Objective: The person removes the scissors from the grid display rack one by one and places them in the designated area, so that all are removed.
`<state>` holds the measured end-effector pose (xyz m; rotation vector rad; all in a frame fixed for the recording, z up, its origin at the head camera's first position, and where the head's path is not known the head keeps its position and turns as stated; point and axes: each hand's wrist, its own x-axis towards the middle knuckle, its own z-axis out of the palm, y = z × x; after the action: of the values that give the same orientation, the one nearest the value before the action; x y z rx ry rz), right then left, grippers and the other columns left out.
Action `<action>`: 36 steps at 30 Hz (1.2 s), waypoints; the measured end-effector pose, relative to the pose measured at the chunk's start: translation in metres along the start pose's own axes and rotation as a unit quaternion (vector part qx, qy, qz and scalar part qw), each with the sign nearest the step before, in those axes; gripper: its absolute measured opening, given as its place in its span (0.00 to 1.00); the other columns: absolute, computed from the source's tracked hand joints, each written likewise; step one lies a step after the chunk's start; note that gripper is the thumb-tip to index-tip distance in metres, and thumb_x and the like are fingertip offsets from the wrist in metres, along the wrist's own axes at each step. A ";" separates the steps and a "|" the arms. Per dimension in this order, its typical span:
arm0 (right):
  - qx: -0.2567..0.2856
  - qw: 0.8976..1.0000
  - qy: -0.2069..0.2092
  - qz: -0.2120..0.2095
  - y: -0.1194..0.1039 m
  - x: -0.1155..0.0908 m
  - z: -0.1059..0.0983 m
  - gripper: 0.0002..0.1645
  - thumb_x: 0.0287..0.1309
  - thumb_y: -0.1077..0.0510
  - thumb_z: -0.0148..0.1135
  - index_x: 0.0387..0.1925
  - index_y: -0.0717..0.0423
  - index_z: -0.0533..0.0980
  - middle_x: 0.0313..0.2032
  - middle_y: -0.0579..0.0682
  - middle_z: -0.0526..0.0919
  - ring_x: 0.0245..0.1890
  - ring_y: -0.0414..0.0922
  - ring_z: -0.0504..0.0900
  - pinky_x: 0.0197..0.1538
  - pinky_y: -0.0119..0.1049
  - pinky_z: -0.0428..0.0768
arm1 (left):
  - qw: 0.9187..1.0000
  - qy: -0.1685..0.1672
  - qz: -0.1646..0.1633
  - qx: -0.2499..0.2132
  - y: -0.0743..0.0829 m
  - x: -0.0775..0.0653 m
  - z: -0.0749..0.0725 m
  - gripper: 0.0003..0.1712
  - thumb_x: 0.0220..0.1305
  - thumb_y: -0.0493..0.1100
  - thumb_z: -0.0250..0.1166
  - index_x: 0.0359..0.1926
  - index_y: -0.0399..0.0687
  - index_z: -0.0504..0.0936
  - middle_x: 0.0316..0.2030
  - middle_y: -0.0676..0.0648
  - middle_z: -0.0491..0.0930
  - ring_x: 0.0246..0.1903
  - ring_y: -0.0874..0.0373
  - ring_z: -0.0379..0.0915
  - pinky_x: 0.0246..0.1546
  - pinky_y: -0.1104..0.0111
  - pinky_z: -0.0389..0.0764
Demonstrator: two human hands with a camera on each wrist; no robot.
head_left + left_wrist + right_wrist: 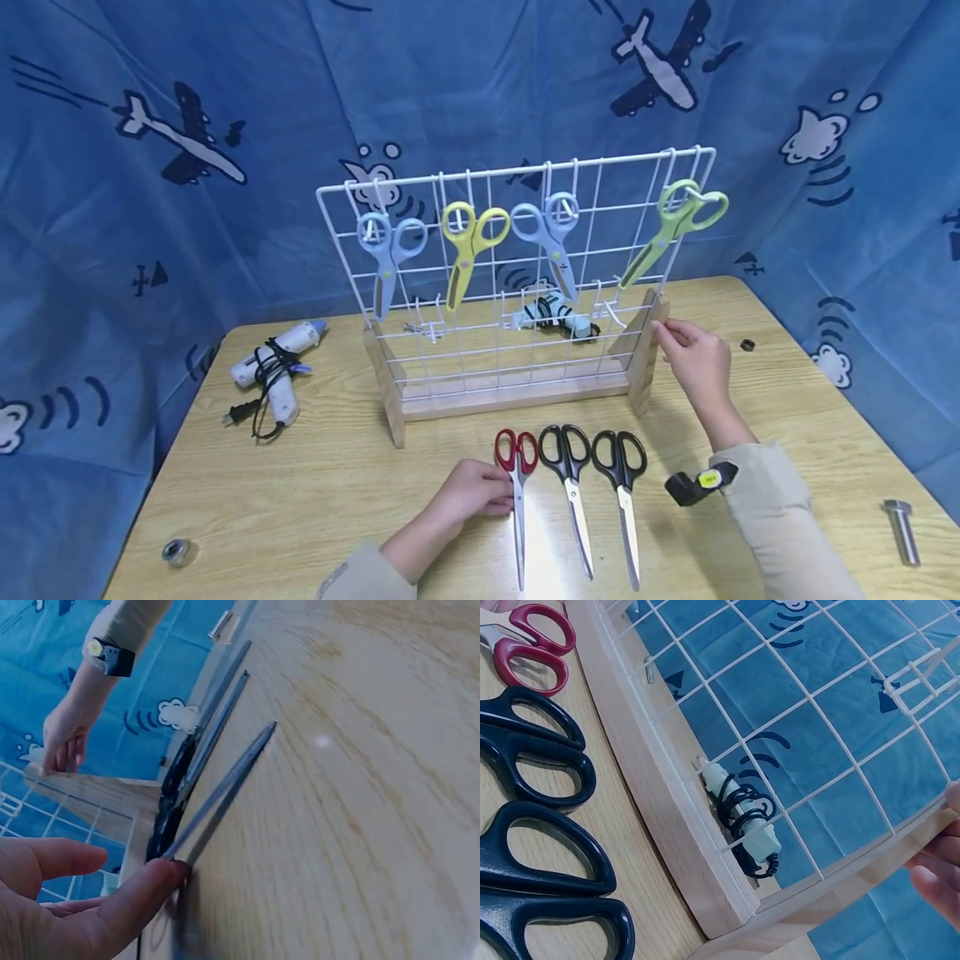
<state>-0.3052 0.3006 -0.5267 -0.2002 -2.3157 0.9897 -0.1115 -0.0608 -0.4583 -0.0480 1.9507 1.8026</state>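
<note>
Red-handled scissors [519, 508] lie on the table, points toward me. At their left side is my left hand [474, 492], its fingertips touching them near the pivot. In the left wrist view, one fingertip meets the base of the blades [225, 787] while another finger stays apart. Two black-handled scissors [573, 492] [626, 492] lie alongside, to the right. My right hand [697, 358] grips the wooden end post [643, 358] of a white wire rack [517, 177] between thumb and fingers. From the rack's hooks hang light blue [385, 275], yellow [465, 250] and green scissors [663, 237].
Behind the rack lies a pale blue glue gun [577, 323] with its cord wrapped. A white glue gun [285, 400] is at the left. A metal bolt [903, 533], a black nut [747, 344] and a small round metal piece [178, 552] sit near the table's sides.
</note>
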 end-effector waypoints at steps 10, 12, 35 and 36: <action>-0.003 1.000 -0.001 0.000 0.002 0.002 0.000 0.22 0.41 0.31 0.51 0.35 0.35 0.76 0.30 0.41 0.82 0.21 0.32 0.79 0.19 0.21 0.74 | 0.999 -0.008 0.020 0.047 0.006 -0.013 0.001 0.23 0.48 0.32 0.55 0.45 0.18 0.65 0.36 0.32 0.74 0.32 0.45 0.75 0.34 0.65 0.78; -0.001 1.000 -0.002 0.001 0.002 0.002 0.000 0.22 0.41 0.31 0.51 0.35 0.35 0.77 0.30 0.41 0.82 0.21 0.32 0.79 0.19 0.21 0.74 | 0.998 -0.007 0.026 0.060 0.007 -0.015 0.001 0.22 0.48 0.32 0.55 0.45 0.19 0.67 0.35 0.33 0.74 0.32 0.46 0.75 0.34 0.65 0.78; 0.086 0.994 -0.066 0.020 -0.069 -0.011 -0.042 0.25 0.44 0.41 0.58 0.38 0.56 0.77 0.33 0.57 0.80 0.20 0.41 0.80 0.15 0.38 0.75 | 0.897 0.044 0.357 0.256 0.164 0.008 0.061 0.15 0.55 0.40 0.55 0.46 0.46 0.74 0.41 0.51 0.76 0.38 0.65 0.72 0.38 0.81 0.72; 0.093 0.993 -0.067 0.020 -0.078 -0.014 -0.047 0.25 0.44 0.42 0.59 0.38 0.57 0.77 0.33 0.58 0.80 0.19 0.42 0.80 0.16 0.41 0.74 | 0.892 0.052 0.373 0.250 0.170 0.012 0.065 0.15 0.55 0.39 0.55 0.46 0.45 0.73 0.42 0.51 0.76 0.39 0.64 0.72 0.39 0.81 0.72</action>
<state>-0.2595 0.2687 -0.4540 -0.1078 -2.3296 1.2665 -0.1594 0.0271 -0.3052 0.9039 2.6858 1.6310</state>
